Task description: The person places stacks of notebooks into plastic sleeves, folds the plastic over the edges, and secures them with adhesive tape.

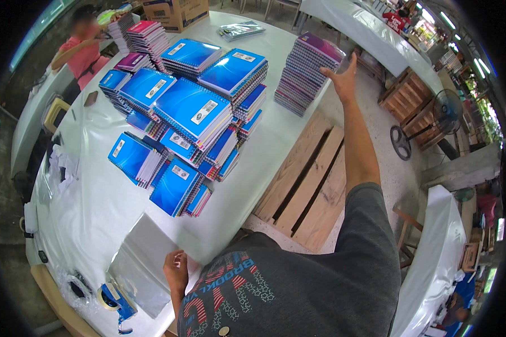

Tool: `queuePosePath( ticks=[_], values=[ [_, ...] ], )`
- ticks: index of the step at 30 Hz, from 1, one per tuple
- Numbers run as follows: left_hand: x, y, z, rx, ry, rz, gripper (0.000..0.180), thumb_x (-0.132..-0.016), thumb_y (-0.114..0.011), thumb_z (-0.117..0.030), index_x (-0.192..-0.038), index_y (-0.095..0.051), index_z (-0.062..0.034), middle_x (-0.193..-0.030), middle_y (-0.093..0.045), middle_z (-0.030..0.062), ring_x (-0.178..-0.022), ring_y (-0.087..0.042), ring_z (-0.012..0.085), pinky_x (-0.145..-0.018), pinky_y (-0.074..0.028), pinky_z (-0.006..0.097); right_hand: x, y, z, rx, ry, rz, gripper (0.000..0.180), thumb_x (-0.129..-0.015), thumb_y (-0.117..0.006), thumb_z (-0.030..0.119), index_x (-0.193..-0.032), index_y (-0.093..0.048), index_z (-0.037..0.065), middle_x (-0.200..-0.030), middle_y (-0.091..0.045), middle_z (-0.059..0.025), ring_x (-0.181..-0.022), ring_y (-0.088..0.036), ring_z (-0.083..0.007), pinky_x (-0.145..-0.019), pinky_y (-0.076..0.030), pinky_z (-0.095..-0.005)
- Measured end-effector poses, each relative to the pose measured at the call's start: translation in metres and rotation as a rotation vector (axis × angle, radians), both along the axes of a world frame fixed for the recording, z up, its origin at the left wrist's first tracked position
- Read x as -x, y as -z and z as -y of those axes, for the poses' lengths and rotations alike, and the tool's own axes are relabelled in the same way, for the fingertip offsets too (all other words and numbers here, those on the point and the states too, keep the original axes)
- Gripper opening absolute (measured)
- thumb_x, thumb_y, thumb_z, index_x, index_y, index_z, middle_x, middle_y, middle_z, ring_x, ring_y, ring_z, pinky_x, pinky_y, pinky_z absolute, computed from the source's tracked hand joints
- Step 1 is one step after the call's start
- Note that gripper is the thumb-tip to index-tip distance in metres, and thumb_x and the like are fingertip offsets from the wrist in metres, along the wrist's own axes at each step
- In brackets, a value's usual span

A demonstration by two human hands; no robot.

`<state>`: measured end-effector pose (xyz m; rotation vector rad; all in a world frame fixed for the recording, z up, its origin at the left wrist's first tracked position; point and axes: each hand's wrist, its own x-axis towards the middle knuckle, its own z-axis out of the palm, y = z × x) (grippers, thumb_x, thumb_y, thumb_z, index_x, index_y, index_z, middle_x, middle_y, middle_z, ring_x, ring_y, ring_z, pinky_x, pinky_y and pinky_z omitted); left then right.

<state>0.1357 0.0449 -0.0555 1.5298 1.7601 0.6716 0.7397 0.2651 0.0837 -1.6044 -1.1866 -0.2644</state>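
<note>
My right hand (343, 76) reaches out to the far right table edge. Its thumb and fingers are apart, next to the tall stack of purple spiral notebooks (303, 78); whether it touches them I cannot tell. Low in the view, my left hand (176, 272) has its fingers curled closed beside a pile of clear plastic sheets or bags (143, 258). Anything inside those fingers is hidden. Between my hands, several stacks of blue spiral notebooks (180, 106) stand crowded together, with white labels on their covers. Pink-topped notebooks (146, 33) are piled behind them.
A blue tape dispenser (115, 297) lies at the table's near left. A cardboard box (177, 11) and a clear-wrapped pack (239, 29) are at the far end. A wooden pallet (306, 185) lies on the floor to the right, near a standing fan (447, 106). Another person (84, 48) stands far left.
</note>
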Motion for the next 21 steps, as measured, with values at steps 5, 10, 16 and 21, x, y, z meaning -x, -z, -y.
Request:
queuePosePath(
  ticks=[5, 10, 16, 21],
  values=[
    [0.001, 0.000, -0.001, 0.000, -0.004, 0.005, 0.016, -0.084, -0.062, -0.014, -0.095, -0.064, -0.0030, -0.085, -0.064, 0.0103, -0.073, -0.059, 0.0191, -0.067, -0.047, 0.031, 0.000, 0.033, -0.021, -0.120, -0.313, -0.381, 0.119, -0.056, -0.088, 0.034, -0.142, -0.013, 0.000, -0.134, -0.035, -0.0237, -0.125, -0.037, -0.0315, -0.105, -0.031, -0.0393],
    [0.005, 0.000, 0.001, 0.007, -0.010, -0.011, 0.016, -0.083, -0.062, -0.014, -0.095, -0.064, -0.0028, -0.084, -0.065, 0.0106, -0.073, -0.060, 0.0193, -0.067, -0.047, 0.031, 0.003, 0.040, -0.028, -0.138, -0.083, -0.272, 0.124, -0.051, -0.090, 0.035, -0.142, -0.012, 0.003, -0.130, -0.032, -0.0275, -0.118, -0.042, -0.0371, -0.098, -0.039, -0.0426],
    [0.007, 0.005, 0.002, 0.017, 0.007, -0.017, 0.016, -0.083, -0.062, -0.014, -0.095, -0.065, -0.0029, -0.084, -0.064, 0.0113, -0.074, -0.061, 0.0203, -0.066, -0.048, 0.032, -0.004, 0.037, -0.024, 0.053, 0.094, -0.167, 0.127, -0.051, -0.090, 0.039, -0.142, -0.010, 0.002, -0.132, -0.030, -0.0259, -0.125, -0.034, -0.0363, -0.104, -0.032, -0.0433],
    [0.001, -0.001, -0.002, 0.008, 0.043, -0.020, 0.017, -0.084, -0.063, -0.016, -0.095, -0.065, -0.0036, -0.086, -0.065, 0.0113, -0.076, -0.062, 0.0203, -0.068, -0.049, 0.032, -0.013, 0.037, -0.040, -0.069, -0.021, -0.256, 0.124, -0.051, -0.090, 0.038, -0.139, -0.012, -0.003, -0.132, -0.032, -0.0251, -0.126, -0.035, -0.0344, -0.105, -0.032, -0.0420]
  ],
)
